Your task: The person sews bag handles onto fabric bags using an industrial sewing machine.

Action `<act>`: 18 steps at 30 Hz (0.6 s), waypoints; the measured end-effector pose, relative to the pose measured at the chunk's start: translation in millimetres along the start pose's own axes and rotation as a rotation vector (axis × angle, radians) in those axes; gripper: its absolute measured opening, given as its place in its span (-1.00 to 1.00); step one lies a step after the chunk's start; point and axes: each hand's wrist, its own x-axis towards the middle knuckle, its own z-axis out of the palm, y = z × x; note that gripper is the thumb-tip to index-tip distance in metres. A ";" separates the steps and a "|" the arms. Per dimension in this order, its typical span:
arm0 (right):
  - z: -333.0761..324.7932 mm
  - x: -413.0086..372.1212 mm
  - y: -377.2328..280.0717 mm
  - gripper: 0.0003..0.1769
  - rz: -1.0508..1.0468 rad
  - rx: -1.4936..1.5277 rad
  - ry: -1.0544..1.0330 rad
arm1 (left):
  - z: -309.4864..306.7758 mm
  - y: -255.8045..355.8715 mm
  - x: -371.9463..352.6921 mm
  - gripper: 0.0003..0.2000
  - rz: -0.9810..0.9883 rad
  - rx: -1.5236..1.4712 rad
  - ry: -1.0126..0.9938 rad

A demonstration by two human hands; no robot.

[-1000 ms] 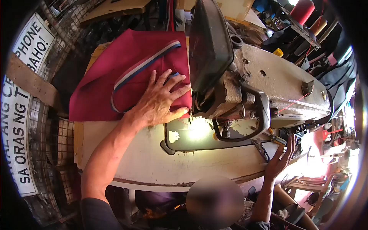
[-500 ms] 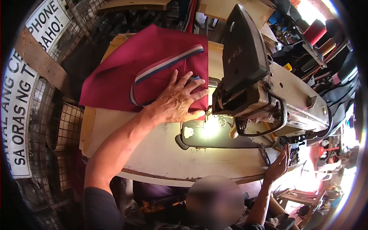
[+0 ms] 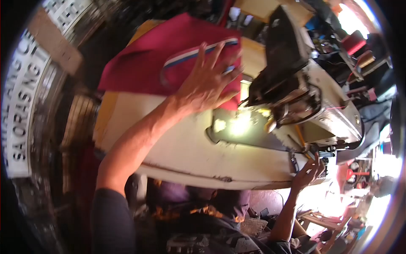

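Note:
My left hand [image 3: 209, 82] hovers over or rests lightly on a maroon cloth [image 3: 141, 67], fingers spread; contact is hard to tell through the blur. Beneath its fingers runs a white-and-blue striped ribbon [image 3: 182, 59], curling at its left end. The cloth's right edge lies beside the needle area of a sewing machine [image 3: 334, 101], lit by a bright lamp spot. At the table's right side, my right hand [image 3: 308, 172] has its fingers bent together near a small dark object beside the finned black part [image 3: 326, 151]. What those fingers grip is too small to make out.
The pale sewing table [image 3: 177, 148] has a worn curved front edge. Thread spools [image 3: 354, 42] stand on a rack at the upper right. Wire mesh and a lettered sign [image 3: 25, 114] are at left. A small dark tool [image 3: 294, 161] lies near my right hand.
The view has shifted, so table and cloth sit higher. My left hand's fingers have lifted and spread more. My right hand's fingers have bent from a straighter pose.

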 end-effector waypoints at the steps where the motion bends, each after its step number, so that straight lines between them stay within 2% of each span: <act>1: 7.7 -2.8 8.9 -0.65 -0.089 0.006 0.025 | -21.2 0.5 -5.4 -0.46 -0.036 0.027 0.034; 2: 9.2 -4.5 12.4 -0.64 0.007 0.046 0.003 | -40.7 1.0 -14.8 -0.47 -0.072 -0.035 0.129; 3: 29.9 -23.5 58.2 -0.64 0.117 0.061 -0.023 | -62.4 1.3 -33.2 -0.49 -0.121 -0.085 0.222; 4: 50.5 -42.9 104.9 -0.64 0.228 0.073 -0.048 | -91.8 1.8 -58.2 -0.50 -0.162 -0.119 0.229; 5: 42.6 -29.6 89.8 -0.64 0.106 0.055 -0.013 | -119.1 -4.4 -88.0 -0.58 -0.160 -0.024 0.211; 7: 25.5 1.2 51.3 -0.63 -0.136 0.004 0.067 | -181.1 -11.6 -159.8 -0.60 -0.281 0.088 0.085; 8: 17.2 5.8 18.9 -0.67 -0.149 -0.005 0.075 | -207.6 -11.5 -200.9 -0.62 -0.411 0.162 -0.001; 9: 9.3 10.3 -13.6 -0.72 -0.161 -0.013 0.083 | -234.0 -11.2 -242.6 -0.63 -0.543 0.110 -0.035; 11: 0.0 9.5 -57.0 -0.74 -0.359 0.116 0.053 | -289.0 3.6 -324.0 -0.67 -0.829 0.162 -0.154; 12: 0.9 9.3 -71.4 -0.74 -0.383 0.159 -0.004 | -312.2 14.5 -359.4 -0.70 -0.956 0.214 -0.227; 13: 3.0 10.2 -89.3 -0.75 -0.418 0.233 -0.074 | -330.8 25.5 -399.8 -0.71 -0.997 0.314 -0.274; 14: 6.4 12.3 -110.9 -0.76 -0.454 0.305 -0.143 | -348.2 37.8 -436.8 -0.70 -1.061 0.335 -0.310; 16: 15.5 11.7 -141.4 -0.76 -0.489 0.348 -0.263 | -371.2 68.7 -484.4 -0.69 -1.321 0.321 -0.375; 18: 28.2 9.5 -148.8 -0.74 -0.490 0.401 -0.359 | -391.3 94.3 -532.0 -0.67 -1.529 0.321 -0.453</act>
